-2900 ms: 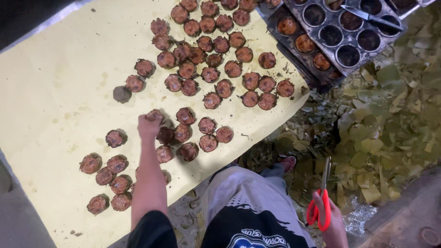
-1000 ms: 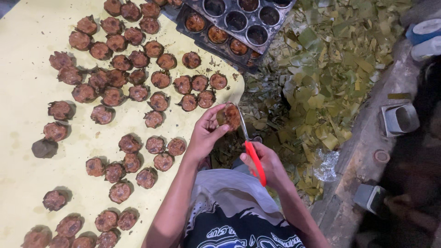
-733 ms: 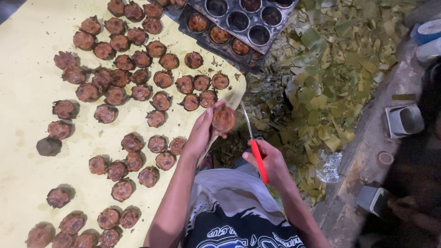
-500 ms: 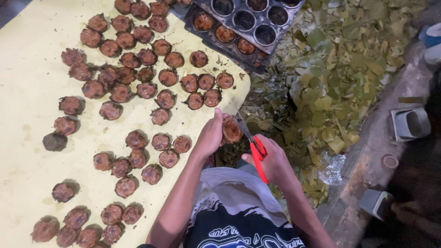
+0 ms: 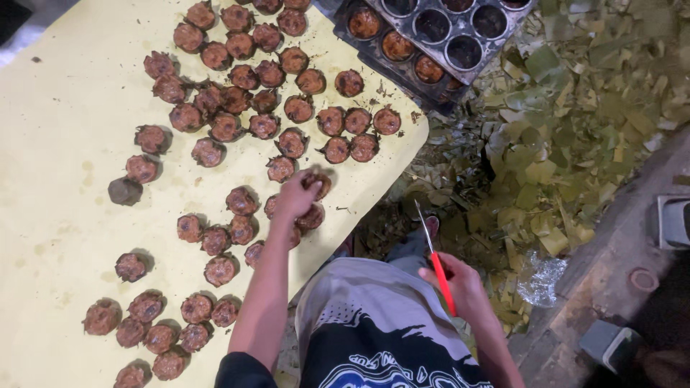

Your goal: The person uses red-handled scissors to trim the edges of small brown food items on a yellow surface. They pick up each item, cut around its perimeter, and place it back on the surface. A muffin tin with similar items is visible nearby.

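Brown leaf-cupped cake (image 5: 318,184) pinched in left hand (image 5: 296,195) fingers, touching yellow sheet (image 5: 57,215) among finished cakes. Right hand (image 5: 460,287) closed around red-handled scissors (image 5: 435,259), blades up, apart, over leaf trimmings (image 5: 560,144).

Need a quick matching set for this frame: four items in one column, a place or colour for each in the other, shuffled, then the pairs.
Things:
1. left hand
2. scissors
3. baking tray
4. leaf scraps

Places or colours:
A. green, strewn over the floor on the right
B. dark metal with round cups, at the top edge of the yellow sheet
C. on a brown cake near the sheet's right edge
D. red handles, held in the right hand

Pairs: 1-C, 2-D, 3-B, 4-A
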